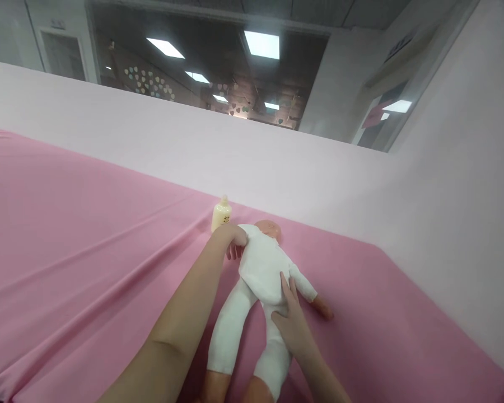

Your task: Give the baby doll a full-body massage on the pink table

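A baby doll (264, 263) in a white top and white leggings lies on the pink cloth, its head away from me and its legs towards me. My left hand (235, 239) is at the doll's shoulder on the left, fingers curled round where its arm would be; that arm is hidden behind the hand. My right hand (293, 323) rests on the doll's hip and the hem of the top, thumb and fingers apart. The doll's other arm (304, 284) stretches out to the right. Just beyond my left hand stands a pale yellow bottle (222, 215), partly covered by it.
The pink cloth (121, 224) covers the table and has long folds on the left. A white wall (151, 131) runs along the back and another (457, 184) closes off the right side. Above the back wall is a window (218, 67) with lit ceiling panels showing in it.
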{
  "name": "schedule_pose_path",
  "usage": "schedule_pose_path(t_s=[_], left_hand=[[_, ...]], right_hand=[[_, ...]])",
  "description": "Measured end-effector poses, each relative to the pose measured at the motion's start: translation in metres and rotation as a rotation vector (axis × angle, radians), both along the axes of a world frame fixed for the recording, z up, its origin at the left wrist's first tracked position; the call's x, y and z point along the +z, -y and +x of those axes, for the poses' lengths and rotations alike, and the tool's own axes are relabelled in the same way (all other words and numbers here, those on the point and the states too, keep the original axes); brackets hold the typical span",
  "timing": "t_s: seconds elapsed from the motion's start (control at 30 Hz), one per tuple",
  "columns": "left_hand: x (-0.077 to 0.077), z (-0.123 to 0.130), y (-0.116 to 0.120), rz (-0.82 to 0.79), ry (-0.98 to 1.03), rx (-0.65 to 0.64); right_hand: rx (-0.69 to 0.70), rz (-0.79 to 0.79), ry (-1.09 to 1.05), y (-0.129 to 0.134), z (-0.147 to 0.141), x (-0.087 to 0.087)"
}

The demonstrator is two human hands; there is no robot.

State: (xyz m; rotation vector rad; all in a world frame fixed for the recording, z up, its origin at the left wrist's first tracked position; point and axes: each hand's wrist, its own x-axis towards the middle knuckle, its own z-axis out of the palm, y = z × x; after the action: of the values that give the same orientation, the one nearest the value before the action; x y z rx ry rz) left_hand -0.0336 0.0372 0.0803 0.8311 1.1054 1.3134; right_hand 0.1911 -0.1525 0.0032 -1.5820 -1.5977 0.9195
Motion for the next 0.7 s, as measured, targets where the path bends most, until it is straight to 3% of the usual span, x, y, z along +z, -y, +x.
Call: schedule_pose_path(t_s=[0.17, 0.33, 0.4, 0.57, 0.7], left_hand=[[0.001, -0.024, -0.010, -0.132, -0.099, -0.060], [-0.012, -0.043, -0.031, 0.020, -0.035, -0.069], [-0.019, -0.052, -0.038, 0.089, 0.123, -0.057], [-0.035, -0.072, -0.051, 0.271, 0.812, -0.134], [-0.042, -0.073, -0.057, 0.292, 1.006, -0.122]], right_hand=[[0.070, -0.021, 0.070, -0.004, 0.002, -0.004], [0.108, 0.008, 0.161, -0.008, 0.003, -0.007], [0.097, 0.021, 0.173, -0.008, 0.003, -0.010], [0.061, 0.043, 0.173, -0.009, 0.000, -0.016], [0.045, 0.057, 0.168, -0.009, -0.004, -0.016]])
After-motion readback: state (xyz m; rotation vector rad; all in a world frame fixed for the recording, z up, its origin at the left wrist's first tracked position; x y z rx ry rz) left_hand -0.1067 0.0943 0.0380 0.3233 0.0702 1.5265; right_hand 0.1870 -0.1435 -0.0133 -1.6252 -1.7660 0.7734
